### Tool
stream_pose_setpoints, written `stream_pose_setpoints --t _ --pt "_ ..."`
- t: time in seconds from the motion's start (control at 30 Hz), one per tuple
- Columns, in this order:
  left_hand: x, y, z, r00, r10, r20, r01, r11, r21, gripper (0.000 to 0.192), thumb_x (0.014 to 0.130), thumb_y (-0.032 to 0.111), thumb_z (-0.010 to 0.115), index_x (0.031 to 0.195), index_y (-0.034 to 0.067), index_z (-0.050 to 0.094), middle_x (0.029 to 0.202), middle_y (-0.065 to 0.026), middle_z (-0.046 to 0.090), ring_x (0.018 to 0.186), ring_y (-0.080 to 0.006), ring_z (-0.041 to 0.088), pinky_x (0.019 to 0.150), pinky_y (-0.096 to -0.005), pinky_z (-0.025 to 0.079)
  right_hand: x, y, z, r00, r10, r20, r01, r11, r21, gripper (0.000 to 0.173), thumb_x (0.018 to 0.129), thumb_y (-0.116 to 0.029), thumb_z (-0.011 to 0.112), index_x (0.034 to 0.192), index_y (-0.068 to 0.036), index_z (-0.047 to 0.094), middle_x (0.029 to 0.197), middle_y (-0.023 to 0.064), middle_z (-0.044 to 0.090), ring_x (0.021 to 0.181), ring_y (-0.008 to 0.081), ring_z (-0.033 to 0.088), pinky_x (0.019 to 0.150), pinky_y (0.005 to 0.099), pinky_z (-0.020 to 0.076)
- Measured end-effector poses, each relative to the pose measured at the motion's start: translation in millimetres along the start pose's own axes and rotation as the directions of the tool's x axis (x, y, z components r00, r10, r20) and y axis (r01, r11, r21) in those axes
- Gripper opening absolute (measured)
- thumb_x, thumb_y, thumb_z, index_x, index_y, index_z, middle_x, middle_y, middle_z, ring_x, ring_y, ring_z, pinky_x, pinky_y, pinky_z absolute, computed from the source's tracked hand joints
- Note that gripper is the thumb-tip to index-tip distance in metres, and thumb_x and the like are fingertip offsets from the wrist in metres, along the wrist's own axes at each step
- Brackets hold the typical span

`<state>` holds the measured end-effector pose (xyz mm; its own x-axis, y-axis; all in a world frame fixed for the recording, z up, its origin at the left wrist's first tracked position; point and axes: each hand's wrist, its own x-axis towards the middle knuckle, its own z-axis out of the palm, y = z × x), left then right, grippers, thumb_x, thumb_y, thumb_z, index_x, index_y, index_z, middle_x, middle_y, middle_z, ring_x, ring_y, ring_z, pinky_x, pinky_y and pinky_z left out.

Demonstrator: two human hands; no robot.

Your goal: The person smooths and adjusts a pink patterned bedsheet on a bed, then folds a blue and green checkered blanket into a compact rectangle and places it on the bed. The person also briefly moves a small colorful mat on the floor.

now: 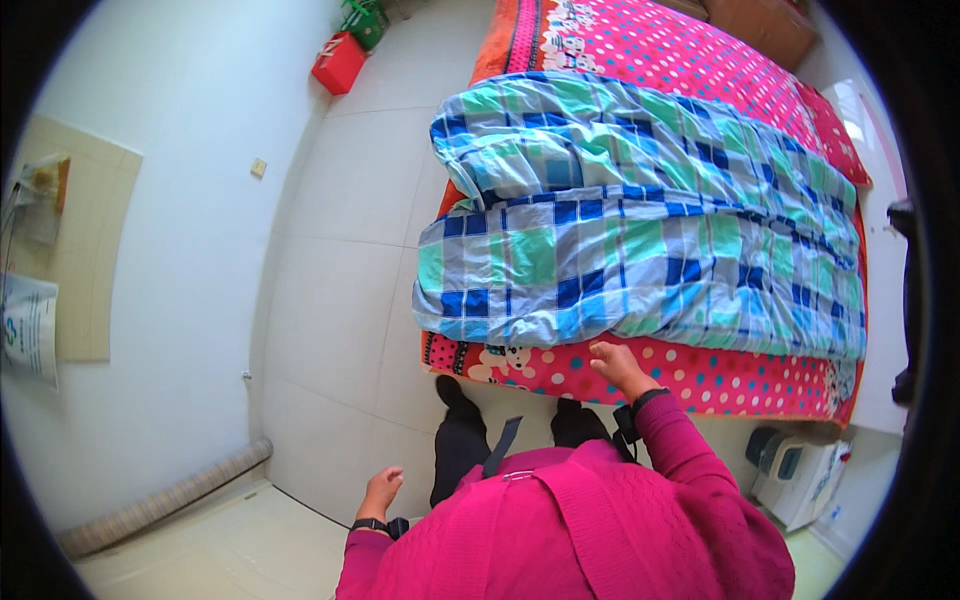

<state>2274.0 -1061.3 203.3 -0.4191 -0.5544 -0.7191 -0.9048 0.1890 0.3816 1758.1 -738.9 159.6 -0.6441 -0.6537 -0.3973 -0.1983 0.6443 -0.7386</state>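
Observation:
My right hand (619, 367) hangs over the near edge of the bed, just below the blue and green plaid quilt (645, 262). Its fingers are apart and nothing is in them; whether they touch the sheet I cannot tell. The quilt lies across the bed in rumpled folds, with one long crease through its middle. Under it shows a pink polka-dot bed sheet (697, 375) with bear prints and an orange border. At my left side, away from the bed, my left hand (383, 485) hangs over the tiled floor, loosely curved and holding nothing.
A red box (339, 64) and a green bag (365, 27) stand by the left wall. A rolled mat (172, 495) lies along that wall. White box (801, 480) sits right of me, beside the bed. A red pillow (831, 135) lies at the bed's right end.

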Motion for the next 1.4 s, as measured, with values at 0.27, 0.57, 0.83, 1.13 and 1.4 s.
stream_pose_setpoints --t 0.27,0.57,0.83,1.13,1.4 --pt "164.5 16.7 -180.7 0.977 0.206 -0.06 -0.209 0.977 -0.045 0.029 0.084 0.019 0.062 0.11 0.006 0.062 0.101 -0.0109 0.067 0.094 -0.0196 0.063 0.084 -0.0314 0.049 23.6 -43.5 74.0 0.949 0.237 -0.207 -0.253 0.966 -0.053 0.033 0.075 -0.016 0.066 0.104 -0.001 0.063 0.096 0.0191 0.067 0.089 0.0296 0.066 0.077 0.0383 0.052" --pt "340.1 90.6 -331.6 0.951 0.301 0.066 -0.308 0.918 0.251 0.029 0.083 0.02 0.06 0.109 0.006 0.062 0.1 -0.0113 0.067 0.093 -0.0197 0.063 0.082 -0.0321 0.049 15.8 -148.2 197.0 0.893 0.368 -0.257 -0.31 0.92 0.241 0.034 0.076 -0.015 0.068 0.108 -0.004 0.061 0.094 0.0167 0.067 0.088 0.0264 0.066 0.077 0.0355 0.0522" --pt "359.5 237.0 -296.0 0.795 0.542 0.274 -0.527 0.84 -0.131 0.029 0.088 0.017 0.057 0.114 0.005 0.06 0.105 -0.0074 0.064 0.1 -0.0168 0.059 0.089 -0.0303 0.045 28.3 -172.7 250.9 0.831 0.511 -0.22 -0.388 0.816 0.429 0.041 0.076 -0.024 0.067 0.108 0.0 0.059 0.094 0.0185 0.067 0.088 0.0294 0.065 0.077 0.0384 0.0507" --pt "444.7 346.9 -321.2 0.839 0.229 0.493 -0.305 0.949 0.078 0.03 0.091 0.027 0.055 0.116 0.01 0.058 0.106 -0.0022 0.062 0.099 -0.0129 0.055 0.083 -0.03 0.043 53.0 -178.4 281.8 0.481 0.836 -0.264 -0.307 0.443 0.842 0.039 0.081 -0.031 0.064 0.112 -0.007 0.059 0.088 0.0027 0.062 0.077 0.0138 0.059 0.063 0.0308 0.0467" --pt "571.0 452.5 -356.0 0.81 0.215 0.546 -0.271 0.962 0.023 0.038 0.09 0.035 0.054 0.122 0.014 0.052 0.116 -0.0077 0.059 0.108 -0.0222 0.054 0.09 -0.0385 0.042 99.8 -288.5 332.9 0.131 0.983 0.126 -0.127 -0.11 0.986 0.052 0.085 -0.036 0.059 0.129 -0.011 0.046 0.113 0.0024 0.056 0.103 0.0184 0.053 0.078 0.0369 0.0449"
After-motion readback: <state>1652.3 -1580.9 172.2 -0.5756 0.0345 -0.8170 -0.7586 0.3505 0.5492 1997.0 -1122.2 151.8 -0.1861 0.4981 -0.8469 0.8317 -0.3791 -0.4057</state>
